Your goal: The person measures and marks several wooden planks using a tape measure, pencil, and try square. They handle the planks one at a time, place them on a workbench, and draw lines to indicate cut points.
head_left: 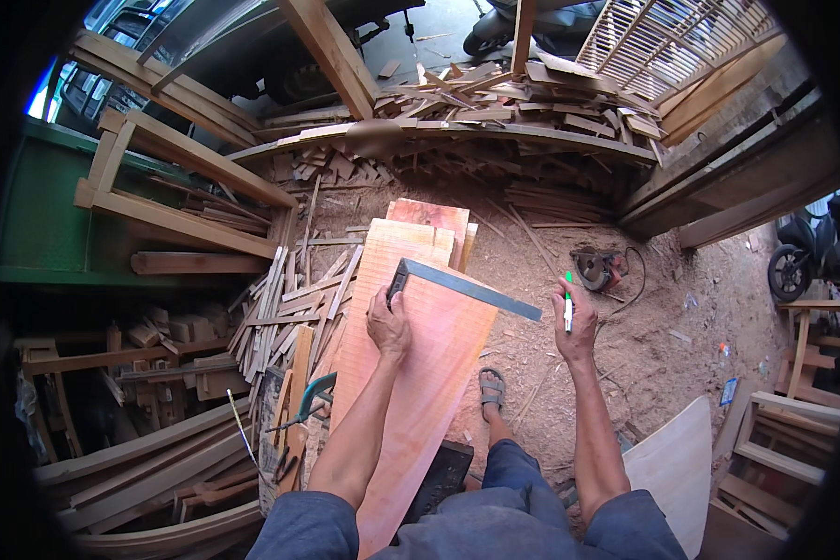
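A wide reddish plank [425,373] lies lengthwise in front of me, on top of other boards whose ends [434,217] show past its far end. Across it rests a try square [476,291], its dark stock along the plank's left side and its metal blade reaching beyond the right edge. My left hand [389,327] grips the square's stock with the fingers wrapped round it. Off to the right of the plank, my right hand [577,325] holds a white marker [568,315] with a green end upright, apart from the wood.
A red circular saw [599,269] with a cord sits on the sawdust-covered floor. A green-framed hacksaw or clamp [315,397] is left of the plank. Thin offcuts [294,313] pile up at left, scrap wood [541,103] at the back. A pale panel [672,467] stands near my right arm.
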Demonstrator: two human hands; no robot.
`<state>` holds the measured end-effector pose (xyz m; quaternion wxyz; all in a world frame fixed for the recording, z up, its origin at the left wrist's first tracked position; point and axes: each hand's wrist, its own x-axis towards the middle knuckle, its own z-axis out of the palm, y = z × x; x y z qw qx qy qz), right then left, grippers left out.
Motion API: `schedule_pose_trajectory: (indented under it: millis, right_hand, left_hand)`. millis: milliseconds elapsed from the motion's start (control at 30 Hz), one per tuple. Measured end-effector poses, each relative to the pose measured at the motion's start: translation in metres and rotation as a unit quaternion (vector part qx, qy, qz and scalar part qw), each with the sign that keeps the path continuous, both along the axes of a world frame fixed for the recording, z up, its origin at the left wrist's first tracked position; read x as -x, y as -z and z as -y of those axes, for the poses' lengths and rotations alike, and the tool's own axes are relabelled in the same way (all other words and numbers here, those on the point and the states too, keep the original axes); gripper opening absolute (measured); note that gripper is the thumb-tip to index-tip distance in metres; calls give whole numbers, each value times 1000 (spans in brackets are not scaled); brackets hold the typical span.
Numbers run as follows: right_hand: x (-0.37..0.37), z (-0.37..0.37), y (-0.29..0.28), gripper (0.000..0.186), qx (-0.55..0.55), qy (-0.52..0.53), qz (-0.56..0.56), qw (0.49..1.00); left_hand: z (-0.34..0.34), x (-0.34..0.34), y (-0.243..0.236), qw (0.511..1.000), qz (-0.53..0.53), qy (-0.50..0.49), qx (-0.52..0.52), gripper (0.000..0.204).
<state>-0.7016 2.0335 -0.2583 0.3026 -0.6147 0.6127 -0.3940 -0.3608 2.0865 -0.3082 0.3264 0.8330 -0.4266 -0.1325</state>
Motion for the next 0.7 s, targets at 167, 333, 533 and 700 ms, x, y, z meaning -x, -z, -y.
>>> schedule_pose_trajectory:
  millis: [167,333,533,700]
  right_hand:
    - [-28,36,-8,37,16,-37,40,998]
    - [-76,61,-11,26,-104,-87,158,978]
    - [-143,83,-11,23,-186,-218,201,937]
    - [-187,98,7,25,-150,-270,101,946]
  left_hand:
    - [-1,-1,3,1000,6,-4,-16,35]
    - [-1,0,8,999,33,-1,-34,36]
    - [-2,1,10,997,59,-8,-49,34]
    - [-2,2,4,998,56,-6,-40,31]
